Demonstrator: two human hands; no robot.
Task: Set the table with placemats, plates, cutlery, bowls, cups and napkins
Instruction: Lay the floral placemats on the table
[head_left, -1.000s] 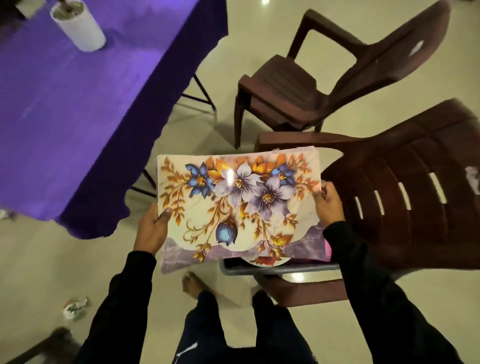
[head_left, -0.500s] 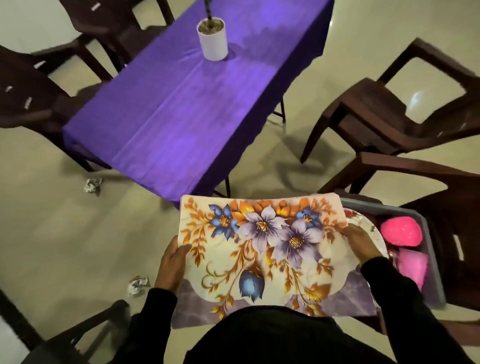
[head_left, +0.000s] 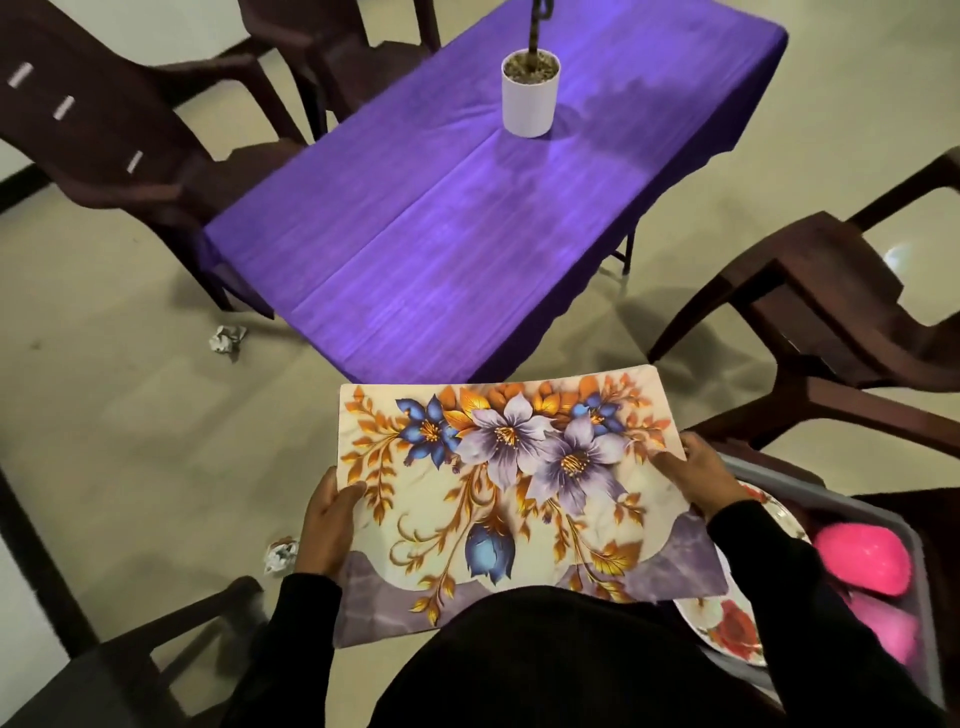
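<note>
Hands, my left hand (head_left: 327, 525) and right hand (head_left: 693, 470), grip the floral placemat (head_left: 514, 493); the purple bench (head_left: 441, 218) has swung to twelve o'clock, ready for laying.

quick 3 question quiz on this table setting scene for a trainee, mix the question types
1. True or false: the floral placemat already lies on the purple table.
2. What stands on the table? A) white pot B) plate C) pink bowl
3. Fill in: the left hand and right hand grip the placemat by its two ____ edges.

Key
1. False; it is held in the air, short of the table.
2. A, the white pot.
3. Side.
</note>
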